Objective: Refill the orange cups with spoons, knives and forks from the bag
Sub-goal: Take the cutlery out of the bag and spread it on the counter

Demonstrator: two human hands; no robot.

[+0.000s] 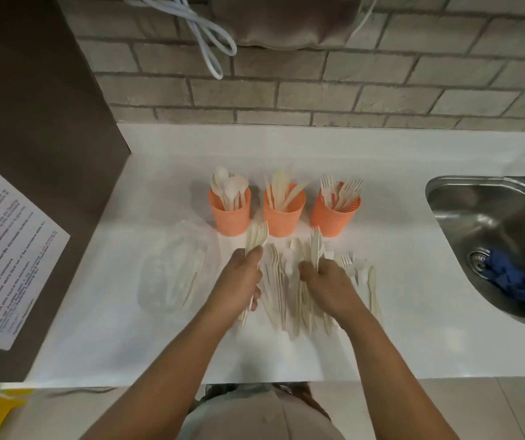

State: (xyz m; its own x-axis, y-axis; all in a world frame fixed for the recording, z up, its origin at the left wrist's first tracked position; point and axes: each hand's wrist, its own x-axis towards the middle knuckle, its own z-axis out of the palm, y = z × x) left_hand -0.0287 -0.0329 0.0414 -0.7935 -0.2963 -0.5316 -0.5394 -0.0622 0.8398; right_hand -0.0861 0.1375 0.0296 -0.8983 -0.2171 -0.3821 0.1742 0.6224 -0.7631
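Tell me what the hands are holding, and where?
The left hand grips a fork bunch around its middle. The right hand grips another cutlery bunch by the lower ends, tops sticking up.

You are facing three cups, the spoon cup [230, 217], the knife cup [283, 219] and the fork cup [334, 217], with one bag [172, 274] lying beside them. Your two hands are gripping two lots of cutlery, the left hand [242, 281] one bunch [256, 236] and the right hand [327, 284] a second bunch [316, 246], while the loose pile [286, 296] is blurring past counting. One sink [477, 198] is holding one cloth [515, 281].
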